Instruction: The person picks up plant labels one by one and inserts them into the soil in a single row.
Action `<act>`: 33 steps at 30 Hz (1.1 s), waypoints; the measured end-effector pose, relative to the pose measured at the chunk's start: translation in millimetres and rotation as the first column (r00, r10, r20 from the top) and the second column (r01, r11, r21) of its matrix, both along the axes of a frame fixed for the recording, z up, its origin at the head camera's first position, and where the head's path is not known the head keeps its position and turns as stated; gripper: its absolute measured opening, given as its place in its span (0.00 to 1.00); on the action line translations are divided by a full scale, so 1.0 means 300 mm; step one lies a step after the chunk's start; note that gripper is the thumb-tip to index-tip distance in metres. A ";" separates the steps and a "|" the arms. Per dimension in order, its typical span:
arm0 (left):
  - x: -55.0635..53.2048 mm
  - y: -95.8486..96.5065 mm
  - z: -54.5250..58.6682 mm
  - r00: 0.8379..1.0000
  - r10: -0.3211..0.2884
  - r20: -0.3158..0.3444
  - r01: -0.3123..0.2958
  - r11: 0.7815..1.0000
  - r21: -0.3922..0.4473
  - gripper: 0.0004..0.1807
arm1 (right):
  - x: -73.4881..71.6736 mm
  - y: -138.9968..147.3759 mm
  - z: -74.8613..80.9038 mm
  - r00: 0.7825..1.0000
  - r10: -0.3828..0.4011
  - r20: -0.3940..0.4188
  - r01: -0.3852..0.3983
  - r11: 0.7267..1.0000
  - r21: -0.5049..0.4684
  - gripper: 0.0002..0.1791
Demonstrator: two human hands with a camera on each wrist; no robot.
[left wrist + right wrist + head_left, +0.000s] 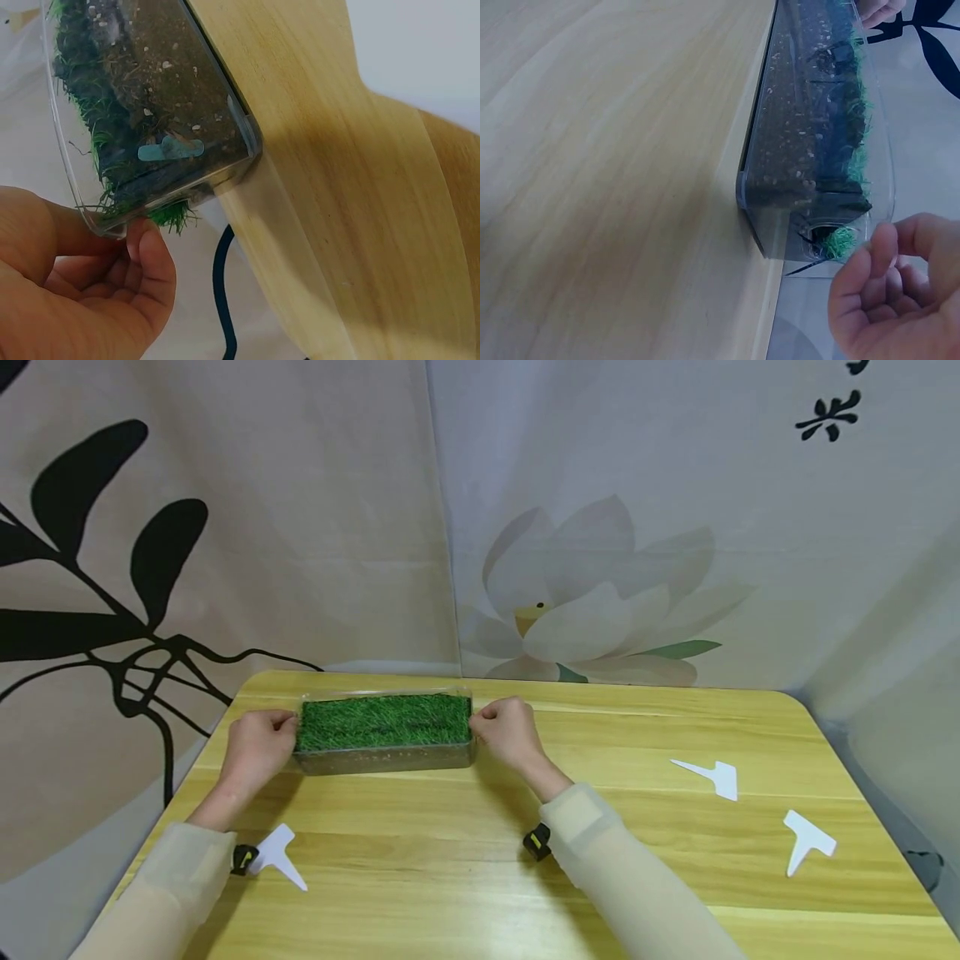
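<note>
A clear rectangular box (pixel 390 761) of brown soil stands near the back left of the table, with a strip of green artificial grass (pixel 386 722) over the soil. At its left end, my left hand (pixel 258 745) pinches the rim between thumb and finger. My right hand (pixel 512 735) pinches the rim at the opposite end. In the left wrist view, a grass tuft (pixel 174 215) pokes out at the end wall beside the fingertips. Another tuft (pixel 840 242) shows through an opening in the end wall in the right wrist view.
On the wooden table (pixel 420 877), a white T-shaped plant label (pixel 276 857) lies beside my left sleeve. Farther right lie two more labels, one label (pixel 720 778) behind the other label (pixel 810 841). A printed curtain (pixel 337 527) hangs behind the table's back edge.
</note>
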State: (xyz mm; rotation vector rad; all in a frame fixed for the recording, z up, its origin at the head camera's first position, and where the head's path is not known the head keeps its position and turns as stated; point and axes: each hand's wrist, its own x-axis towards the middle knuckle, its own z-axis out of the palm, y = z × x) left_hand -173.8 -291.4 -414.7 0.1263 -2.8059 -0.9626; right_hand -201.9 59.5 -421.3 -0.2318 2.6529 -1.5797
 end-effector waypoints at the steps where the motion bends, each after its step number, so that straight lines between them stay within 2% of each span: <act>1: 0.000 0.002 0.001 1.000 -0.002 0.002 0.002 1.000 0.005 0.18 | 0.001 0.001 0.001 1.000 -0.002 -0.001 0.002 1.000 0.003 0.23; 15: 0.007 0.037 0.008 0.999 -0.035 0.030 0.034 0.999 0.026 0.18 | 0.011 0.052 -0.001 1.000 -0.015 0.018 0.014 1.000 0.018 0.22; 25: 0.014 0.068 0.009 0.996 -0.089 0.028 0.087 0.995 0.051 0.16 | 0.032 0.118 0.007 1.000 0.009 0.014 -0.010 0.999 0.051 0.18; 33: 0.029 0.100 0.016 0.991 -0.120 0.056 0.115 0.990 0.081 0.16 | 0.051 0.172 0.013 0.999 0.019 0.032 -0.021 0.997 0.069 0.15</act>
